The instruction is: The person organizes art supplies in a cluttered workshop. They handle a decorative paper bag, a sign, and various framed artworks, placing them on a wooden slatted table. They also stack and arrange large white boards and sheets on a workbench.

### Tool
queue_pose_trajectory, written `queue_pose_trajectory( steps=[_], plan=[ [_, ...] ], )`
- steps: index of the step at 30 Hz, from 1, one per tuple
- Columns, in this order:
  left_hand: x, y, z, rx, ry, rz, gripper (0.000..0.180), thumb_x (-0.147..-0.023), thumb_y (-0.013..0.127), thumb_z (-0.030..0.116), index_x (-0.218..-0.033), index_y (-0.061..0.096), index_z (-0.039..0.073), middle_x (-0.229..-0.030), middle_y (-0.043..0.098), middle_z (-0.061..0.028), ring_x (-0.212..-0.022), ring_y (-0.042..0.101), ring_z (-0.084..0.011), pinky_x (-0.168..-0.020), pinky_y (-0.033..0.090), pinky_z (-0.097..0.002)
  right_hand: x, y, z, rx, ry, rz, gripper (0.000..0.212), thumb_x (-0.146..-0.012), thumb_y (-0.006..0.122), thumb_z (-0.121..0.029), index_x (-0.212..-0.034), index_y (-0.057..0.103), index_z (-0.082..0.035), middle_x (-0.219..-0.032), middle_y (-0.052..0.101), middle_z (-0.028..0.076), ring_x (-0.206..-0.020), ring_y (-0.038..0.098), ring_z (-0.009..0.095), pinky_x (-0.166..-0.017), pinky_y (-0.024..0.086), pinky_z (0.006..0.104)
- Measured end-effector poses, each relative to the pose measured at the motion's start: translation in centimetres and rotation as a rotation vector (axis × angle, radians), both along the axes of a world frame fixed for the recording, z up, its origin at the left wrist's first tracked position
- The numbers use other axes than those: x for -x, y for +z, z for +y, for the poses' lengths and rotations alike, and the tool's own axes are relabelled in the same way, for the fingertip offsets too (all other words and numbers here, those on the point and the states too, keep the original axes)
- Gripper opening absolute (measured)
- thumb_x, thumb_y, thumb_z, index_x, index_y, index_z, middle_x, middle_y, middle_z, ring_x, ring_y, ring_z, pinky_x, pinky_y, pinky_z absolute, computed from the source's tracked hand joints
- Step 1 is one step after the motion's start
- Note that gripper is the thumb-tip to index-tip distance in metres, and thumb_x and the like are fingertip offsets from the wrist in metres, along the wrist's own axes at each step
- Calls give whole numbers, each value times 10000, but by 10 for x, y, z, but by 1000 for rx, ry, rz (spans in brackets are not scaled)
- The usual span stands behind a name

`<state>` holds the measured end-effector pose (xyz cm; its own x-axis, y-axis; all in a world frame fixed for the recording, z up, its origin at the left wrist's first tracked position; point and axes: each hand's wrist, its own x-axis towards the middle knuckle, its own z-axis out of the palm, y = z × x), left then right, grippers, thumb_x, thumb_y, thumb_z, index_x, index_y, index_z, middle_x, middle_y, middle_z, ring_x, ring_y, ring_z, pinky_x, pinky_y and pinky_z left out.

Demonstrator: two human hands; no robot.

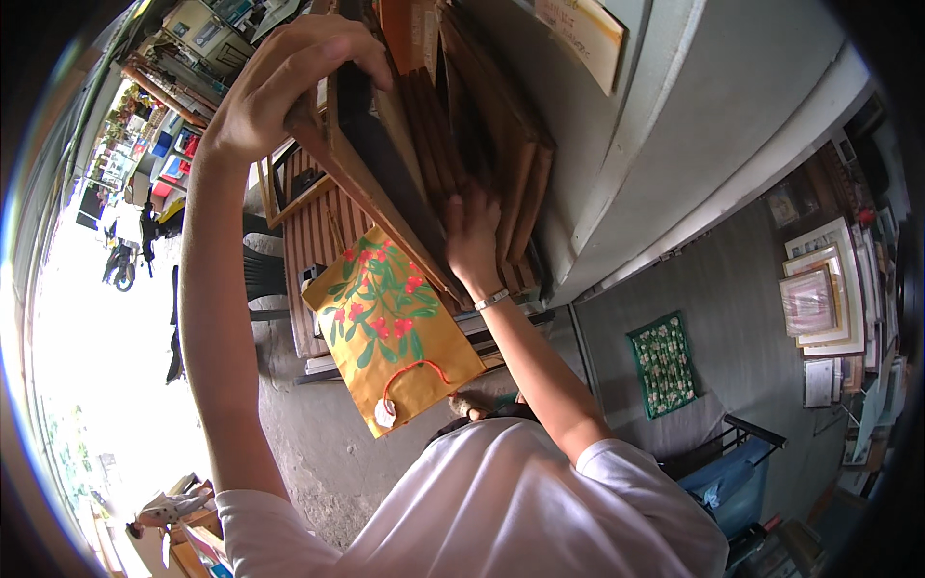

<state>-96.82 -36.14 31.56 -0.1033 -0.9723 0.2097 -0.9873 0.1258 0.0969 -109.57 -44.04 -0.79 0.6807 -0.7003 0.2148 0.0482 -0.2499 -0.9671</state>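
Observation:
Several brown wooden picture frames [525, 164] lean upright in a stack beside a pale wall. My left hand [299, 82] is closed over the upper edge of the front wooden frame [361, 183], which tilts away from the others. Down in the gap of the stack, my right hand [472, 231] has thumb and fingers around the near edge of another wooden frame [431, 130]; its fingertips are partly hidden. A gold paper bag [395, 332] with painted red flowers, green leaves and a red cord handle sits just below the front frame.
A slatted wooden bench [301, 222] stands under the stack, with a dark green plastic chair [262, 279] to its left. On the right lie a green floral mat [662, 364], a blue-draped metal rack [737, 472] and several framed pictures [819, 289]. A motorcycle [120, 260] is outside.

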Motion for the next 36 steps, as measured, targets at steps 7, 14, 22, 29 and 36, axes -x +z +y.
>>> queue_pose_trajectory(
  steps=[7, 14, 22, 29, 36],
  plan=[
    [-8, -10, -1, 127, -187, 68, 535, -963, 255, 293, -1001, 641, -75, -979, 681, -204, -1046, 627, -347, -1029, 399, -470, -8, -8, -8, -4, -170, -117, 442, -1033, 405, -210, -1370, 414, 76, -1222, 569, 308, -1176, 529, 448, -999, 415, 469],
    [6, -2, -4, 66, -79, 156, 490, -976, 319, 291, -959, 662, -58, -950, 671, -197, -923, 632, -326, -910, 457, -398, -17, -9, 13, -107, -188, 72, 644, -1045, 375, -382, -1479, 252, 78, -1402, 326, 399, -1326, 348, 538, -1107, 334, 469],
    [16, -4, 1, 157, 77, 340, 557, -904, 441, 450, -853, 725, -26, -880, 700, -173, -855, 647, -291, -799, 475, -398, -26, -22, 11, -136, -178, 46, 720, -1040, 374, -440, -1474, 232, 117, -1452, 188, 435, -1380, 248, 546, -1161, 249, 466],
    [17, -4, 3, 159, 98, 339, 527, -894, 435, 417, -841, 727, -18, -857, 696, -172, -799, 641, -295, -769, 478, -400, -39, -31, 12, -118, -219, 23, 719, -1038, 396, -426, -1459, 247, 138, -1445, 213, 432, -1343, 290, 544, -1146, 252, 477],
    [14, -4, 3, 152, 102, 320, 542, -904, 427, 433, -858, 735, -11, -870, 701, -166, -797, 639, -291, -764, 482, -396, -37, -29, 5, -82, -177, 109, 716, -1030, 413, -428, -1397, 305, 177, -1396, 325, 414, -1293, 354, 532, -1113, 289, 496]
  ],
)
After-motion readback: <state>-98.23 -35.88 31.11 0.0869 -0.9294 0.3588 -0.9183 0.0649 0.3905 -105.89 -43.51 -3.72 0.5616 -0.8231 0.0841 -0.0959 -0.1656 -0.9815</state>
